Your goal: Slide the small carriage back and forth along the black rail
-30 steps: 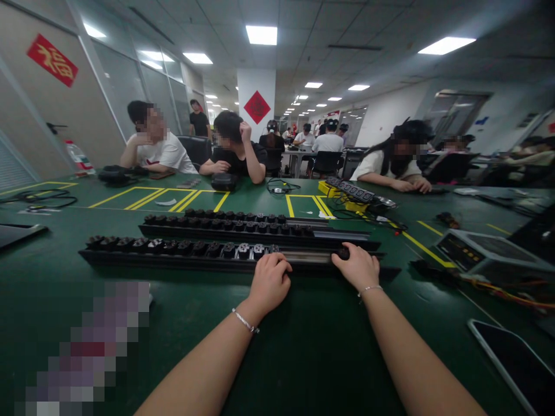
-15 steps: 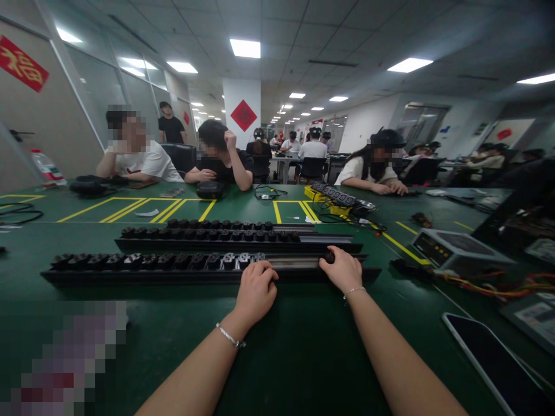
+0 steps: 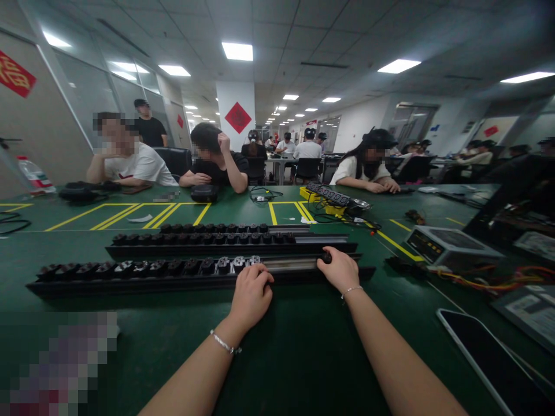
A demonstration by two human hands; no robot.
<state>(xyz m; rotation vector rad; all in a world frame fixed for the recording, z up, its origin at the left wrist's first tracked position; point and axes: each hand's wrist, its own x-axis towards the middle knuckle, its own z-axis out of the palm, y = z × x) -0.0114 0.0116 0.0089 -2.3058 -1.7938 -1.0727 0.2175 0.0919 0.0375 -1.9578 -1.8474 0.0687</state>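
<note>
A long black rail lies across the table in front of me, with a row of round black socket-like modules filling its left part. The bare metallic channel shows to the right of the row. My left hand is closed over the front edge of this rail, beside the last modules; its fingertips are partly hidden. Between the thumb and fingers of my right hand is a small round black module, held at the bare right part of the rail. Behind lies a second black rail with similar modules.
A third rail is farther back. A metal power-supply box with coloured wires and a phone lie to the right. A black power strip rests on yellow blocks. Several people sit across the green table.
The whole view has shifted a little, so that most things appear slightly farther left. Both hands keep nearly the same grip and place along the front rail.
</note>
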